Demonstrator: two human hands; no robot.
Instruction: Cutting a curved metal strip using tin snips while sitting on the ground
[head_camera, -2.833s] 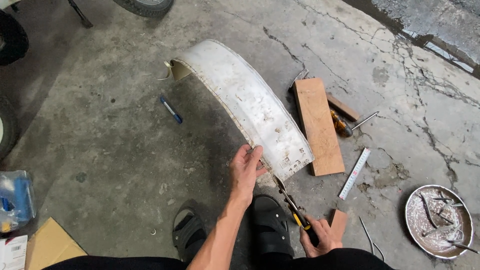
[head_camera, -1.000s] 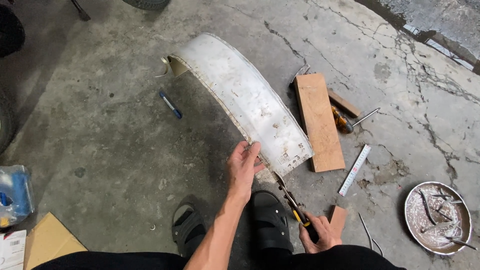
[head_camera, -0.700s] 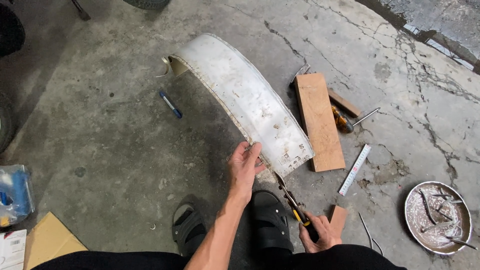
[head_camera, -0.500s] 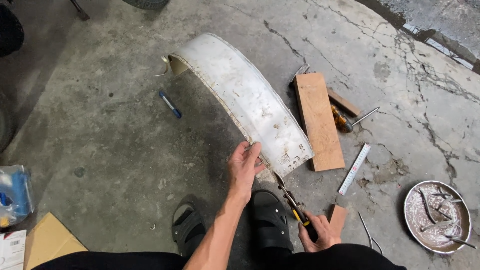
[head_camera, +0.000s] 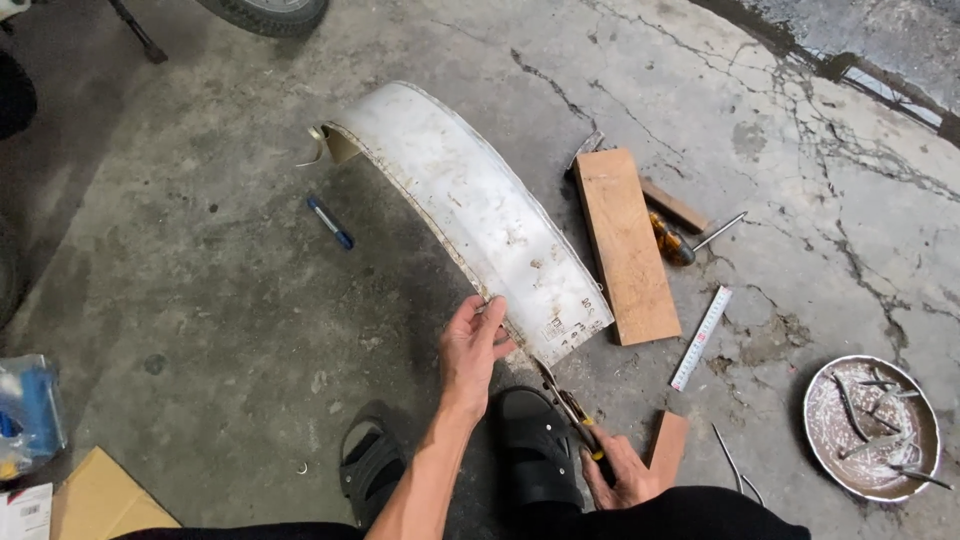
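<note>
Little has changed: the left hand (head_camera: 472, 345) still pinches the near edge of the curved white fender (head_camera: 470, 205) on the concrete floor; beside that edge, the right hand (head_camera: 622, 478) grips tin snips (head_camera: 565, 405).

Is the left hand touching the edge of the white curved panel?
Touching. The head view shows the left hand with its fingers on the lower edge of the white curved panel.

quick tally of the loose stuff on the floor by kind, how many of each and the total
Curved white metal panel: 1
Wooden pieces, a long plank, a thin strip, a small block: 3
Hand tools, snips, screwdriver: 2
Blue marker pen: 1
White folding ruler: 1
Round metal dish of scraps: 1
Total: 9
</note>
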